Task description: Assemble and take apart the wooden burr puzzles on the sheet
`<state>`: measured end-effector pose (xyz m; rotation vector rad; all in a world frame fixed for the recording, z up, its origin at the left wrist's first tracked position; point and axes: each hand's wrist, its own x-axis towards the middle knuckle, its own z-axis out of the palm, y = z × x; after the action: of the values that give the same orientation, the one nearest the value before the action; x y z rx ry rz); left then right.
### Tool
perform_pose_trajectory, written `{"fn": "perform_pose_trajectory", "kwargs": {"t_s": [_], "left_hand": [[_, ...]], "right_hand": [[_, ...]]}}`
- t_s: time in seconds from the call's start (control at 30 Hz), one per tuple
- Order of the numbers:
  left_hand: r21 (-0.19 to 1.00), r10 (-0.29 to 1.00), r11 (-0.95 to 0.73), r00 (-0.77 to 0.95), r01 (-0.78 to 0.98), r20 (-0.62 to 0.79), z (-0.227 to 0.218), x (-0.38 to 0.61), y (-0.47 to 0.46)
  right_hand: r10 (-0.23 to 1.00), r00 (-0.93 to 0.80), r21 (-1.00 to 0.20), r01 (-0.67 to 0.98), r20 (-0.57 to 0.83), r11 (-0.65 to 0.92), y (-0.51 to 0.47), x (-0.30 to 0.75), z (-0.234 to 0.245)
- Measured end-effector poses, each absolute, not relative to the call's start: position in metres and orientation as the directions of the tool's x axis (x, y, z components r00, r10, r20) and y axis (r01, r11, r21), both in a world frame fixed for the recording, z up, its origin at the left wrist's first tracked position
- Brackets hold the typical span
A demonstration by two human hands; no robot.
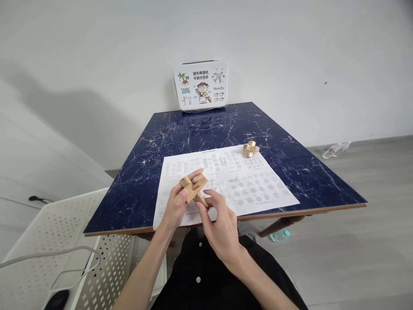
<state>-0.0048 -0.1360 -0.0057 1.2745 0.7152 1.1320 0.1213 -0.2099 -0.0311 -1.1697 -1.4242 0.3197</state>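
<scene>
Several notched wooden puzzle pieces [196, 187] are fitted crosswise between my two hands, above the front part of a printed instruction sheet [258, 181]. My left hand [177, 202] is closed around the left side of the pieces, its thumb on the near face. With thumb and fingers, my right hand [219, 219] pinches the lower right end of one wooden piece. An interlocked wooden burr puzzle [251, 149] sits on the sheet's far right corner, apart from both hands.
The sheet lies on a dark blue marble-patterned table [193, 133]. A white cartoon-printed case [201, 86] leans against the wall at the back. A white perforated basket [106, 254] with a cable stands at the left. Plastic bottles [280, 235] lie on the floor.
</scene>
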Motion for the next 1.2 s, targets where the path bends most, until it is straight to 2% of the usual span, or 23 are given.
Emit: {"fn": "perform_pose_trajectory", "kwargs": {"t_s": [0.13, 0.4, 0.67, 0.8, 1.0, 1.2], "left_hand": [[0.967, 0.912, -0.044, 0.384, -0.250, 0.141, -0.009, -0.010, -0.133], [0.949, 0.945, -0.022, 0.302, -0.315, 0.122, -0.010, -0.006, -0.135], [0.946, 0.934, -0.004, 0.337, -0.324, 0.119, -0.017, -0.007, -0.139], [0.958, 0.934, -0.068, 0.319, -0.278, 0.159, -0.015, -0.006, -0.140], [0.970, 0.852, -0.104, 0.483, -0.220, 0.201, -0.007, -0.011, -0.137], [0.986, 0.811, -0.141, 0.561, -0.086, 0.165, -0.016, -0.020, -0.137]], "right_hand": [[0.782, 0.196, -0.760, 0.460, 0.592, 0.460, -0.211, 0.123, -0.032], [0.754, 0.239, -0.760, 0.444, 0.612, 0.475, -0.215, 0.118, -0.033], [0.802, 0.324, -0.854, 0.331, 0.502, 0.401, -0.215, 0.117, -0.029], [0.833, 0.340, -0.895, 0.252, 0.438, 0.367, -0.212, 0.120, -0.026], [0.862, 0.341, -0.926, 0.182, 0.374, 0.330, -0.209, 0.126, -0.028], [0.885, 0.325, -0.943, 0.104, 0.333, 0.317, -0.210, 0.130, -0.024]]}}
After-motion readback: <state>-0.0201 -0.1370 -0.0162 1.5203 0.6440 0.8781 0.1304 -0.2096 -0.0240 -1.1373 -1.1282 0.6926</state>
